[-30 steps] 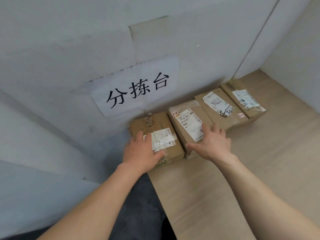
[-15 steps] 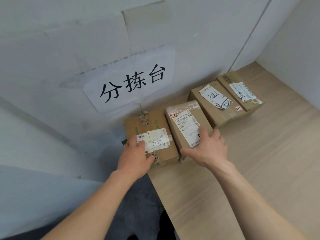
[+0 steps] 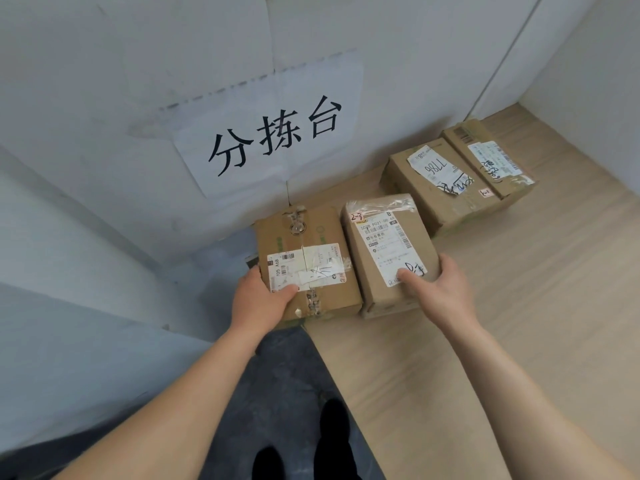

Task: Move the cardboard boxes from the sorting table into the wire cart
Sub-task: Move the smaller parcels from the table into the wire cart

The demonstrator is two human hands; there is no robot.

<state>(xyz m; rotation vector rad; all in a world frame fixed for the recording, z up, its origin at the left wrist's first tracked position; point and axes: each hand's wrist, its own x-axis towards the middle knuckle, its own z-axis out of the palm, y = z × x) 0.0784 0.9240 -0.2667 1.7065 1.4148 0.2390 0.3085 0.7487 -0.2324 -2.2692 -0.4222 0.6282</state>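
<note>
Several cardboard boxes lie in a row on the wooden sorting table [image 3: 519, 306], against the white wall. My left hand [image 3: 258, 299] grips the near left corner of the leftmost box [image 3: 311, 247], thumb on its white label. That box hangs partly over the table's left edge. My right hand [image 3: 438, 289] holds the near right corner of the second box [image 3: 388, 251], thumb on its shipping label. These two boxes sit side by side, pulled away from the wall. A third box [image 3: 422, 181] and a fourth box [image 3: 491, 157] remain farther back right. The wire cart is out of view.
A paper sign [image 3: 273, 133] with black characters is taped to the wall above the boxes. The dark floor [image 3: 287, 375] and my shoes [image 3: 332, 424] show left of the table edge. White walls close in the left side and far right corner.
Both hands have closed on the corners of the two nearest boxes. These two boxes have slid toward me, away from the wall and from the other two.
</note>
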